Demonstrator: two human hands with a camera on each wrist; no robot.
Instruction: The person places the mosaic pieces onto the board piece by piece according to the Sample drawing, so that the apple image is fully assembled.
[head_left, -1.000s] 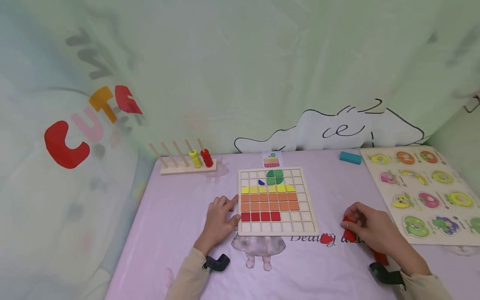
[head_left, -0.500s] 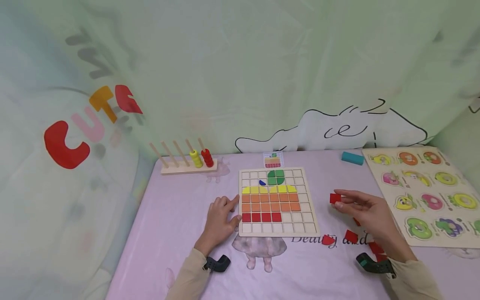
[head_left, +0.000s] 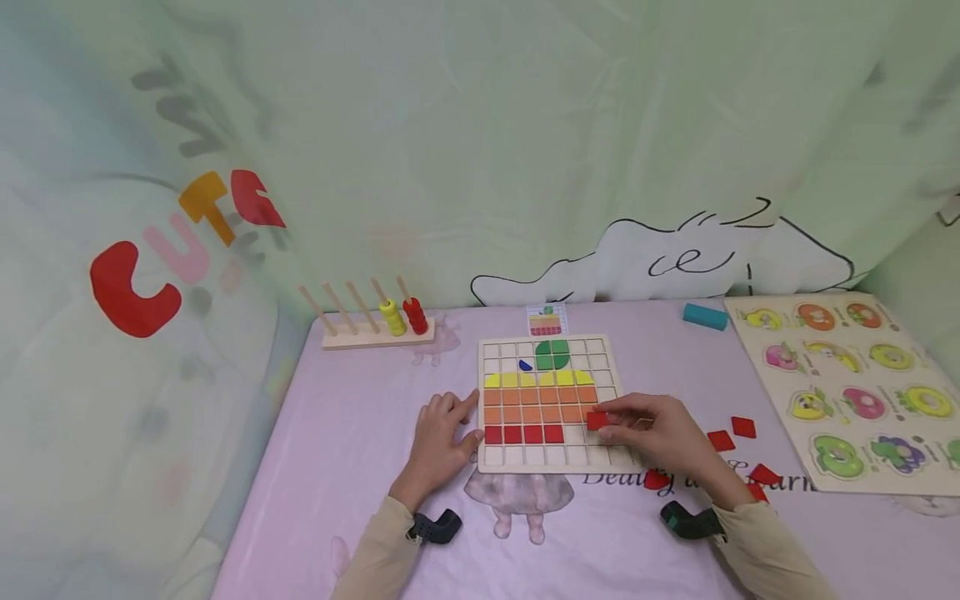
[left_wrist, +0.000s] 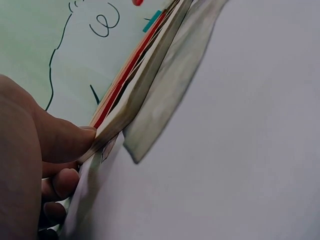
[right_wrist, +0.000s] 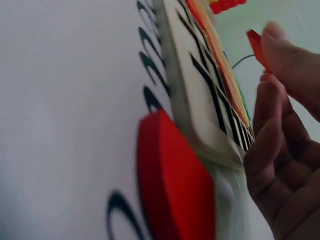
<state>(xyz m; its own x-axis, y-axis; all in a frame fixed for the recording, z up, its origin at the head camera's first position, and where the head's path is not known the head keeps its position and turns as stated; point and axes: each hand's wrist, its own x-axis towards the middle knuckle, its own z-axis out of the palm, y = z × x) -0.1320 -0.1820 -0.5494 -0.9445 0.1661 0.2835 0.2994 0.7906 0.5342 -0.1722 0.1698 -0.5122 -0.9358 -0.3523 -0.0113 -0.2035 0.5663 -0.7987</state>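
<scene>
A wooden grid board [head_left: 512, 455] lies on the cloth, with green, yellow, orange and red tiles set in its cells and a small blue piece near the green ones. Between thumb and fingers my right hand [head_left: 651, 429] pinches a red square tile [head_left: 597, 421], over the board's right part, right of the red row. In the right wrist view this tile [right_wrist: 255, 46] shows at the thumb tip. My left hand [head_left: 442, 435] rests at the board's left edge, thumb and index fingertip against it. The left wrist view shows the left thumb [left_wrist: 70, 139] at the board's edge.
Several loose red tiles [head_left: 743, 427] lie right of the board. A picture card [head_left: 546, 320] sits behind it. A peg stand [head_left: 352, 341] with yellow and red beads is at back left. A teal block [head_left: 705, 317] and a fruit puzzle board [head_left: 795, 417] are at the right.
My right hand picked up a red tile from the loose ones at the right and has carried it left, over the board. My left hand has stayed at the board's edge.
</scene>
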